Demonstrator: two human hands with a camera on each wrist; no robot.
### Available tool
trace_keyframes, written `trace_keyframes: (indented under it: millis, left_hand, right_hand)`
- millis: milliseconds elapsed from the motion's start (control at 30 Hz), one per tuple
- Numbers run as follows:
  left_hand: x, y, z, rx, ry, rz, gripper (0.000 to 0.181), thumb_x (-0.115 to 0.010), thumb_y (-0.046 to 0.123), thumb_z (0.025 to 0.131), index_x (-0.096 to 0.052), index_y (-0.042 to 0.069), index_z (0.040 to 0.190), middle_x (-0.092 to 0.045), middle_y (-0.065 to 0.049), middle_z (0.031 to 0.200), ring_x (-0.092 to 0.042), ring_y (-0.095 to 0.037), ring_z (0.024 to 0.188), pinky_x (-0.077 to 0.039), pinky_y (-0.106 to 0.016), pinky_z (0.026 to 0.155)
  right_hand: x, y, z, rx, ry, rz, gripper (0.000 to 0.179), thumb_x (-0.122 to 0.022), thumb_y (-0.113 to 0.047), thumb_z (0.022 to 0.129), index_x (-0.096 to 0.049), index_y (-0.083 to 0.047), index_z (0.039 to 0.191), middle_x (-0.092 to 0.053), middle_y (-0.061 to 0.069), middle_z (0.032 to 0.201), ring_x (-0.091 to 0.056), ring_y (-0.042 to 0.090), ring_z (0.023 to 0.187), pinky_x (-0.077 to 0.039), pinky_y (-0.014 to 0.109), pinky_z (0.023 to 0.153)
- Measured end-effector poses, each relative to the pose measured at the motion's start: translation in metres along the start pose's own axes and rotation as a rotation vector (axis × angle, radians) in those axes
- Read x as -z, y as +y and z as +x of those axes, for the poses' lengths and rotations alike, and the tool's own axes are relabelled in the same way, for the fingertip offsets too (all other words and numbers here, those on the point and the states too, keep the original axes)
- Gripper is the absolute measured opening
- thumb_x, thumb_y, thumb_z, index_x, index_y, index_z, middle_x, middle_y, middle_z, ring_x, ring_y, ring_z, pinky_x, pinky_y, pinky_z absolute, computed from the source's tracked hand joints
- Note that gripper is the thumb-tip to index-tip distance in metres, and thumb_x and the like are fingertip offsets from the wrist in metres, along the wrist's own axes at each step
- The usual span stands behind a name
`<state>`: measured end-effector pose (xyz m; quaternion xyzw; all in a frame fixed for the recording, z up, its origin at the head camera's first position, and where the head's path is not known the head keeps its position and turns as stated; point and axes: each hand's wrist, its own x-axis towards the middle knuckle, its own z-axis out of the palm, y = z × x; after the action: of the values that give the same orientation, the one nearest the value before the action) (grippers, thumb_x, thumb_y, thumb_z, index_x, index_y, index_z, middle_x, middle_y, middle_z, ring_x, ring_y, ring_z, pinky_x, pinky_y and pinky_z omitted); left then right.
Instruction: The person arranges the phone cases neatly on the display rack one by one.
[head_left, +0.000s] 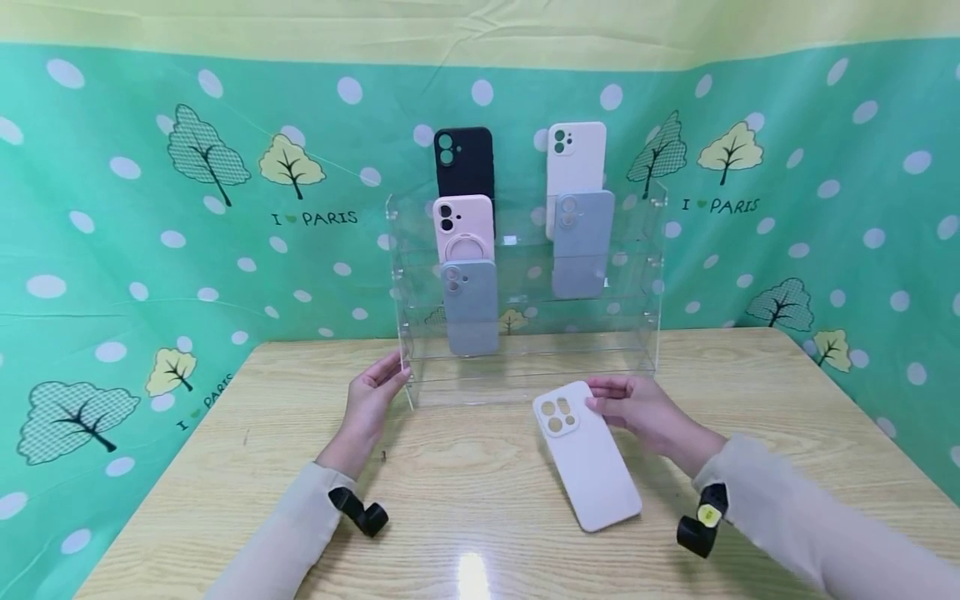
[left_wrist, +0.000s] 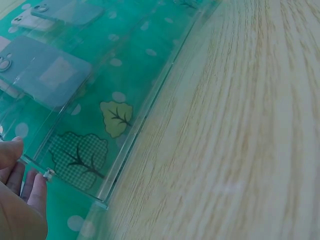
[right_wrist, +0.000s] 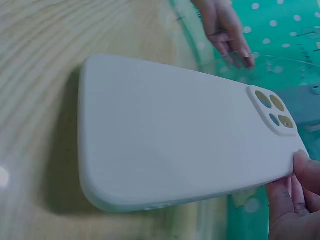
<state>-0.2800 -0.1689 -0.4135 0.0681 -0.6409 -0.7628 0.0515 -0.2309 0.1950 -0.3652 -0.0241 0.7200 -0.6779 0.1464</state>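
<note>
My right hand [head_left: 637,412] pinches a white phone case [head_left: 592,467] by its upper right edge, thumb on the back face and fingers behind. The case tilts above the table, its camera cutouts toward the rack; the right wrist view shows its whole back [right_wrist: 175,135]. With my left hand [head_left: 371,400] I grip the left side panel of a clear acrylic rack [head_left: 525,387], thumb in front. In the left wrist view those fingers [left_wrist: 37,192] curl by the panel's edge. The rack's lower left tier holds a blue-grey phone case [head_left: 471,312].
Higher on the rack stand a pink case [head_left: 463,225], a black case [head_left: 465,162], a white case [head_left: 576,158] and another blue-grey case [head_left: 583,250]. The wooden table [head_left: 450,492] meets a green dotted curtain [head_left: 330,275] behind the rack.
</note>
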Motion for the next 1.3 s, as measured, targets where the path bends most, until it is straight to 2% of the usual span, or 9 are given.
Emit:
trace_keyframes:
  millis: [133,300,400,533,633,767,1067,1167,1300]
  left_hand:
    - [0.0,0.0,0.0,0.005,0.007,0.0,0.044,-0.061,-0.001,0.088,-0.05,-0.001,0.131,-0.057,-0.013,0.128,-0.061,0.0,0.094,-0.049,-0.017,0.092]
    - [-0.001,0.0,-0.001,0.008,0.011,0.005,0.044,-0.061,-0.002,0.088,-0.05,-0.001,0.131,-0.058,-0.013,0.127,-0.06,0.0,0.094,-0.049,-0.017,0.092]
    - [-0.001,0.0,-0.001,0.006,0.009,-0.001,0.044,-0.06,-0.002,0.088,-0.049,-0.001,0.131,-0.064,-0.002,0.116,-0.06,0.0,0.095,-0.048,-0.017,0.093]
    - [-0.001,0.0,-0.001,0.0,0.005,-0.008,0.044,-0.06,-0.002,0.088,-0.049,-0.001,0.131,-0.065,0.012,0.099,-0.06,0.0,0.095,-0.048,-0.017,0.093]
    - [0.0,0.0,-0.001,-0.002,0.002,0.003,0.044,-0.061,-0.001,0.088,-0.049,-0.001,0.131,-0.066,0.009,0.104,-0.06,0.0,0.095,-0.048,-0.016,0.092]
    - [0.001,-0.001,0.0,0.003,-0.004,0.009,0.045,-0.062,0.0,0.088,-0.049,-0.001,0.131,-0.065,0.002,0.113,-0.06,-0.001,0.096,-0.049,-0.017,0.092]
    - [0.002,0.0,-0.001,-0.003,-0.004,0.021,0.046,-0.063,0.001,0.088,-0.049,-0.001,0.131,-0.064,-0.003,0.119,-0.061,0.0,0.095,-0.048,-0.016,0.092]
    - [0.001,0.0,-0.001,-0.003,-0.005,0.017,0.045,-0.062,0.0,0.088,-0.049,-0.001,0.131,-0.065,0.0,0.115,-0.06,0.0,0.095,-0.048,-0.016,0.092]
    - [0.001,-0.001,0.0,-0.011,-0.007,0.011,0.045,-0.062,0.0,0.088,-0.049,-0.002,0.131,-0.066,0.004,0.111,-0.061,0.0,0.095,-0.049,-0.017,0.092]
  right_hand:
    - [0.007,-0.023,-0.003,0.05,0.012,0.026,0.046,-0.06,0.002,0.089,-0.043,0.014,0.13,-0.066,-0.007,0.091,-0.064,0.004,0.083,-0.056,0.021,0.077]
    - [0.017,-0.058,-0.006,0.133,0.037,0.072,0.03,-0.06,0.003,0.088,-0.059,-0.003,0.116,-0.067,-0.005,0.09,-0.064,0.008,0.084,-0.056,0.021,0.079]
    - [0.021,-0.082,-0.007,0.164,0.07,0.119,0.025,-0.063,0.003,0.086,-0.063,-0.012,0.106,-0.068,-0.004,0.092,-0.065,0.009,0.086,-0.056,0.021,0.08]
    - [0.024,-0.11,-0.006,0.214,0.132,0.227,0.025,-0.066,0.004,0.083,-0.067,-0.016,0.1,-0.069,-0.001,0.092,-0.065,0.01,0.086,-0.056,0.021,0.08]
    - [0.027,-0.124,-0.002,0.266,0.188,0.238,0.025,-0.067,0.002,0.084,-0.068,-0.016,0.101,-0.068,-0.002,0.093,-0.065,0.01,0.087,-0.056,0.02,0.079]
    - [0.03,-0.138,0.007,0.327,0.255,0.246,0.026,-0.068,0.001,0.083,-0.067,-0.014,0.105,-0.067,-0.001,0.094,-0.064,0.011,0.088,-0.056,0.02,0.078]
    - [0.031,-0.159,0.029,0.485,0.297,0.472,0.036,-0.073,0.004,0.077,-0.065,-0.005,0.111,-0.063,0.008,0.104,-0.061,0.017,0.095,-0.057,0.021,0.079]
    - [0.031,-0.16,0.037,0.527,0.321,0.469,0.035,-0.072,0.003,0.077,-0.066,-0.004,0.111,-0.065,0.008,0.104,-0.062,0.018,0.096,-0.057,0.022,0.079]
    - [0.034,-0.155,0.049,0.538,0.355,0.432,0.034,-0.073,0.0,0.078,-0.066,-0.005,0.111,-0.066,0.006,0.104,-0.062,0.017,0.097,-0.056,0.021,0.079]
